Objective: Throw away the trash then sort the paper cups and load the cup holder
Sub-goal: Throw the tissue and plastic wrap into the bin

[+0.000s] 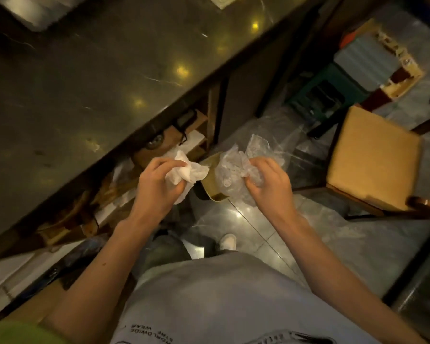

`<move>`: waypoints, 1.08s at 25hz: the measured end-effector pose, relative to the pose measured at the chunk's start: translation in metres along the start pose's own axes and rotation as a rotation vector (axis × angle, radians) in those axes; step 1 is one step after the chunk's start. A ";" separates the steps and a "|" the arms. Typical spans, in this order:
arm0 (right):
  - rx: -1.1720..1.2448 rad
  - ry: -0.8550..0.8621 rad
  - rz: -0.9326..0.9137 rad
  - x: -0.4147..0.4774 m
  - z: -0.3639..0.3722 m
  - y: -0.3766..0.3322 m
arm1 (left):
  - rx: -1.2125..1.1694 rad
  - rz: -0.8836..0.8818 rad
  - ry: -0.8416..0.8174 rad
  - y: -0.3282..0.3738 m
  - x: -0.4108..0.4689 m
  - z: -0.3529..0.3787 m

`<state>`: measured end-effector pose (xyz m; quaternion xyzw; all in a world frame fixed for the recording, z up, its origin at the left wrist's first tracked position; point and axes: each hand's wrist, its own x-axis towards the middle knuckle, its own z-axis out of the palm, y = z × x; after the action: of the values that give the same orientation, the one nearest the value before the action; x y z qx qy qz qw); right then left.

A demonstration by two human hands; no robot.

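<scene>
Above a tan bin (pixel 210 180) on the floor, the left hand (pixel 157 184) clutched a crumpled white tissue (pixel 186 173); the right hand (pixel 268 184) gripped what looked like clear plastic wrap (pixel 233 167). Beside them ran a dark counter (pixel 85 83), with a chair (pixel 372 157) nearby.

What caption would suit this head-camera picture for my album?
Left hand grips crumpled tissue, right hand grips clear plastic, both above a gold bin beside the counter.
</scene>
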<state>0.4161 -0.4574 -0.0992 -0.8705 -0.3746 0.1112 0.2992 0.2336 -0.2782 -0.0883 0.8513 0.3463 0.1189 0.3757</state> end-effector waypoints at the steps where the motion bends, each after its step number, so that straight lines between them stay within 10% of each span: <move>1: -0.007 -0.012 0.025 -0.006 -0.005 0.013 | -0.003 -0.019 -0.025 0.007 -0.001 0.010; 27: 0.007 -0.455 0.386 0.057 0.237 0.231 | 0.032 -0.364 -0.335 -0.177 0.134 0.269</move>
<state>0.4920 -0.4376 -0.4257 -0.8774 -0.2592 0.3595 0.1837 0.3679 -0.2525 -0.4097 0.7886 0.4288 -0.0991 0.4295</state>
